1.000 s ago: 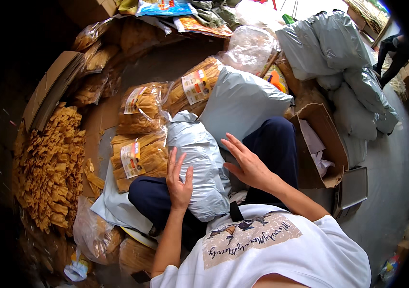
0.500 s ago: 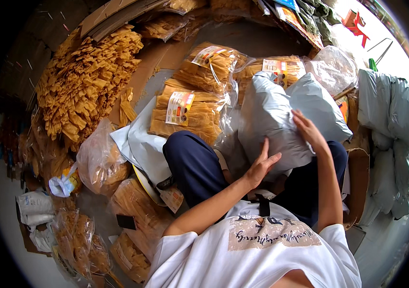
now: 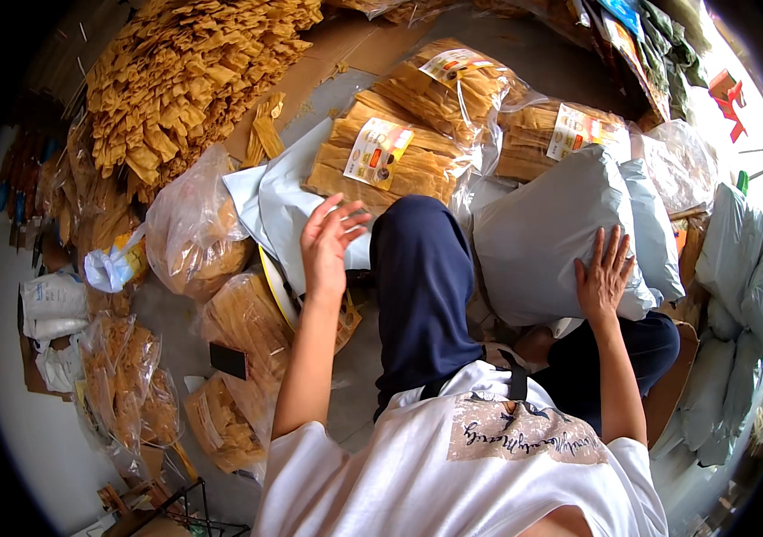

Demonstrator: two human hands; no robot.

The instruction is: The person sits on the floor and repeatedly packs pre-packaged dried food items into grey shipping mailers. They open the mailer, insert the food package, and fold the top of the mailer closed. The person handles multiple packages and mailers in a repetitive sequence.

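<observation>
A full grey plastic mailing bag (image 3: 543,237) stands in front of my right knee, and a second grey bag (image 3: 652,228) leans just behind it. My right hand (image 3: 605,276) lies flat on the front bag's right side, fingers spread. My left hand (image 3: 330,242) is lifted in the air with its fingers apart, holding nothing. Behind it lies a flat, pale grey plastic bag (image 3: 285,201). Clear packs of dried yellow-brown strips (image 3: 350,157) with printed labels rest beyond my left knee.
A large heap of loose dried strips (image 3: 189,85) rises at the far left. Filled clear bags (image 3: 198,224) and a dark phone-like slab (image 3: 228,360) lie to my left. More stuffed grey bags (image 3: 740,259) are stacked at the right, beside an open cardboard box (image 3: 675,376).
My left hand has left the front grey bag and swung left toward the flat bag. My right hand stays on the bag, now lying flat. My view has shifted.
</observation>
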